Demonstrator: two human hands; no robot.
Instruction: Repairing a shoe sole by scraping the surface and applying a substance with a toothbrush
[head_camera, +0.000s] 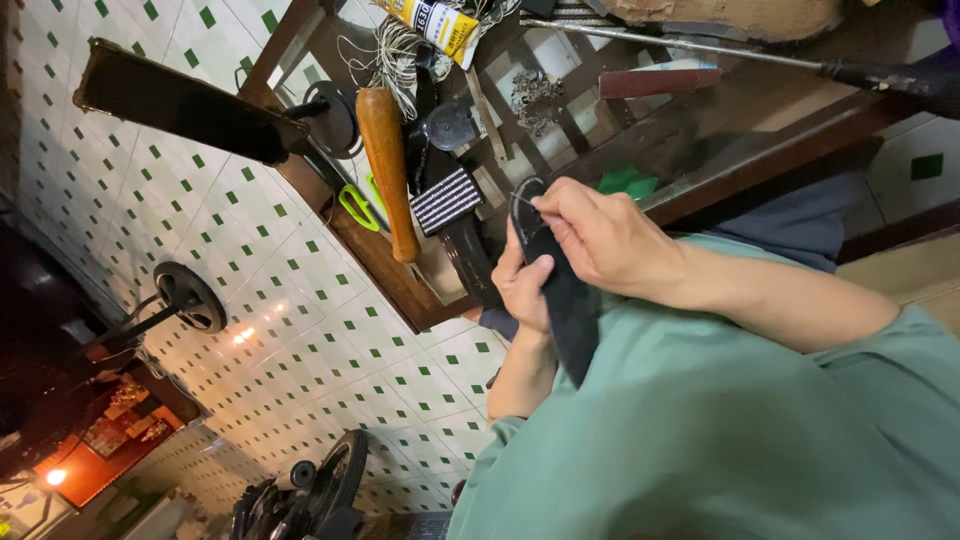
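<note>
**Both hands on a black strap at the workbench edge**

Fingers of my right hand (600, 235) are pinched together at the upper end of a long, flat black strap of leather-like material (560, 290), gripping something too fine to make out against its surface. My left hand (522, 285) is closed around the same strap from behind, thumb pressed on its near face, holding it steady in the air just in front of my green-sleeved chest. This strap is dark and matte, with a rounded top end edged by a paler line, and it hangs down past my left wrist to a narrower tail.

Just beyond my hands is a brown wooden workbench with a glass top (700, 150). On it lie a smooth orange-brown wooden handle (388, 170), a black-and-white striped patch (446, 200), a hank of pale twine (395, 55) and a yellow glue tube (432, 22). Below spreads a white tiled floor with small green squares (290, 330).
</note>
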